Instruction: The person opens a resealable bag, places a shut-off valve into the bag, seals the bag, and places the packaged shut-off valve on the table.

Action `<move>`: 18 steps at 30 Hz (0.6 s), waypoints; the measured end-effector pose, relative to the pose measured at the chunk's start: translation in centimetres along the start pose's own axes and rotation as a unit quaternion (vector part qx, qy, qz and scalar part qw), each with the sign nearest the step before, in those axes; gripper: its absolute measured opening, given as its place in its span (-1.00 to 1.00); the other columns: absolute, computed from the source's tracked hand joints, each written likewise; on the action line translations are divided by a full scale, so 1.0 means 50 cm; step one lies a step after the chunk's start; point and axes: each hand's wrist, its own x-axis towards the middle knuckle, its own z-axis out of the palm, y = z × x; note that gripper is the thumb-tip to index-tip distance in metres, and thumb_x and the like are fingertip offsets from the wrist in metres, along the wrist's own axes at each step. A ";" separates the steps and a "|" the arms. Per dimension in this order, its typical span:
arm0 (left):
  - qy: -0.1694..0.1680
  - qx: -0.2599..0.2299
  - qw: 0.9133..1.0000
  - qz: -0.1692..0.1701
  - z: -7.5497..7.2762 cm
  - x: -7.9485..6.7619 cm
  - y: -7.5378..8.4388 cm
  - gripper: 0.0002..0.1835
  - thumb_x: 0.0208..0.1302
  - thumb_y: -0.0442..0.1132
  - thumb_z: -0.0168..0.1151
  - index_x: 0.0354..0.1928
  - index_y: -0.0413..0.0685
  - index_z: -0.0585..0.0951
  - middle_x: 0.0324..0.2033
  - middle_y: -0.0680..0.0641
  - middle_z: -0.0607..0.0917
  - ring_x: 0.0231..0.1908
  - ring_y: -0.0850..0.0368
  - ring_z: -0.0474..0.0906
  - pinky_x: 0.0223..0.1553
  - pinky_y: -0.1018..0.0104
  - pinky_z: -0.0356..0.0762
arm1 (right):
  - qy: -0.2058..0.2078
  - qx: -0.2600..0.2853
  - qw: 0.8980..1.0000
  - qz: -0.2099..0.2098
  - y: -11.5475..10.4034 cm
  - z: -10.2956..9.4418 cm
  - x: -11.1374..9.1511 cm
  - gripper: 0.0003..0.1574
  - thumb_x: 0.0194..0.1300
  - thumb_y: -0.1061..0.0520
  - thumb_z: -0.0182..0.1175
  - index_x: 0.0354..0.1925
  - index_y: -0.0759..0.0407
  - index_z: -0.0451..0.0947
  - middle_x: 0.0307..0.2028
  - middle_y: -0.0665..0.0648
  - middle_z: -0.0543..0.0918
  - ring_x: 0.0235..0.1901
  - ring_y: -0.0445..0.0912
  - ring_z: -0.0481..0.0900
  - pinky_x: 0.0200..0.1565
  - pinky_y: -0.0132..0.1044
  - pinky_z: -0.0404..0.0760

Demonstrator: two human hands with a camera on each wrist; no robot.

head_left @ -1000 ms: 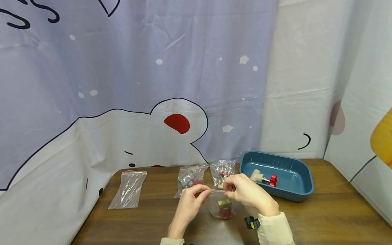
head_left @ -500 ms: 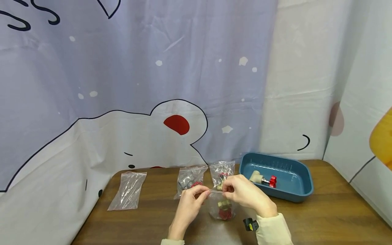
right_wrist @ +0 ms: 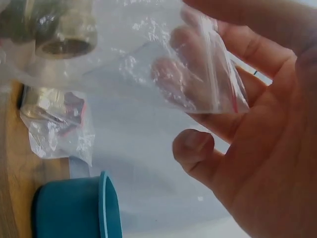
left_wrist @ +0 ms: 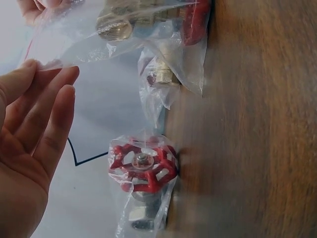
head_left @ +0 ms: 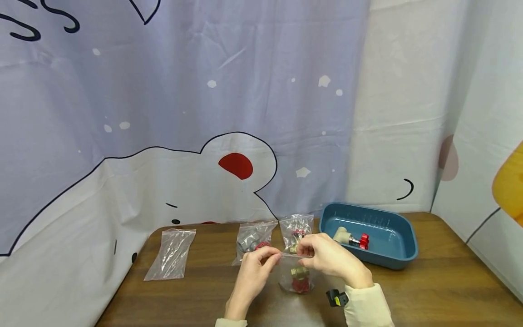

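A clear zip bag [head_left: 284, 274] hangs upright between both hands, holding a brass valve [head_left: 300, 273] with a red handwheel at its bottom. My left hand [head_left: 252, 274] pinches the left end of the bag's top edge between thumb and index finger; in the left wrist view its other fingers spread below the edge. At the other end, my right hand [head_left: 333, 258] grips the top, with a digit in front and fingers [right_wrist: 185, 64] behind the film. Behind the hands lie a bagged grey valve [head_left: 249, 240] with a red wheel and a bagged brass valve [head_left: 297, 234], partly hidden.
A blue tray [head_left: 394, 261] stands at the back right, with a beige valve [head_left: 343, 235] with a red handle inside. A flat clear bag [head_left: 169, 256] lies on the left of the wooden table [head_left: 171, 302]. A printed curtain [head_left: 184, 91] hangs behind.
Both hands stay at the bag's top edge. The right hand's fingers shift slightly along it; the tray and other bags keep their places.
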 end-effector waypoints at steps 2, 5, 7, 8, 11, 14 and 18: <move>0.005 0.003 1.000 0.002 0.002 0.003 0.001 -0.93 0.31 -0.22 0.30 -0.33 -0.01 0.71 -0.53 0.09 0.67 -0.58 0.34 0.51 -0.53 0.40 0.55 | -0.002 -0.005 1.000 0.008 0.000 -0.003 0.001 -0.72 -0.03 0.32 0.40 -0.50 -0.01 0.51 -0.57 -0.19 0.41 -0.53 -0.32 0.35 -0.48 -0.40 0.41; 0.011 0.005 1.000 0.001 0.005 0.004 0.002 -0.92 0.30 -0.21 0.30 -0.34 -0.01 0.71 -0.53 0.09 0.67 -0.59 0.36 0.49 -0.55 0.41 0.53 | 0.003 -0.018 1.000 0.014 -0.001 -0.004 0.002 -0.67 -0.07 0.35 0.35 -0.54 -0.02 0.45 -0.59 -0.18 0.38 -0.54 -0.31 0.33 -0.49 -0.40 0.39; 0.016 0.007 1.000 0.001 0.006 0.004 0.001 -0.92 0.30 -0.21 0.31 -0.34 -0.01 0.71 -0.54 0.10 0.67 -0.60 0.36 0.49 -0.56 0.42 0.52 | 0.011 -0.025 1.000 0.014 -0.002 -0.005 0.002 -0.65 -0.07 0.36 0.33 -0.57 -0.04 0.43 -0.60 -0.18 0.37 -0.55 -0.31 0.33 -0.50 -0.40 0.38; 0.018 0.007 1.000 0.000 0.006 0.004 0.002 -0.92 0.30 -0.21 0.31 -0.34 -0.01 0.72 -0.54 0.10 0.67 -0.60 0.36 0.49 -0.56 0.43 0.52 | 0.014 -0.028 0.999 0.015 -0.002 -0.006 0.001 -0.64 -0.05 0.37 0.33 -0.58 -0.04 0.42 -0.60 -0.18 0.36 -0.55 -0.31 0.32 -0.51 -0.40 0.38; 0.023 0.006 1.000 -0.003 0.007 0.004 0.001 -0.92 0.30 -0.21 0.31 -0.34 -0.01 0.72 -0.54 0.07 0.68 -0.61 0.32 0.51 -0.57 0.43 0.51 | 0.015 -0.030 0.999 0.018 -0.005 -0.008 0.000 -0.67 -0.02 0.38 0.32 -0.58 -0.02 0.47 -0.60 -0.18 0.37 -0.55 -0.32 0.32 -0.51 -0.40 0.38; 0.026 0.006 1.000 -0.004 0.008 0.004 -0.002 -0.93 0.30 -0.23 0.31 -0.34 -0.02 0.72 -0.54 0.05 0.69 -0.61 0.29 0.52 -0.57 0.43 0.52 | 0.010 -0.027 0.999 0.021 -0.008 -0.010 0.000 -0.73 0.02 0.38 0.31 -0.55 0.02 0.55 -0.59 -0.19 0.40 -0.55 -0.32 0.33 -0.51 -0.40 0.40; 0.032 0.018 0.999 0.000 0.011 0.002 -0.006 -0.95 0.28 -0.25 0.32 -0.34 0.00 0.71 -0.53 0.08 0.69 -0.57 0.32 0.53 -0.54 0.45 0.51 | 0.002 -0.033 0.999 0.028 -0.010 -0.008 0.000 -0.75 0.05 0.35 0.34 -0.53 0.01 0.56 -0.58 -0.19 0.40 -0.54 -0.31 0.34 -0.50 -0.40 0.40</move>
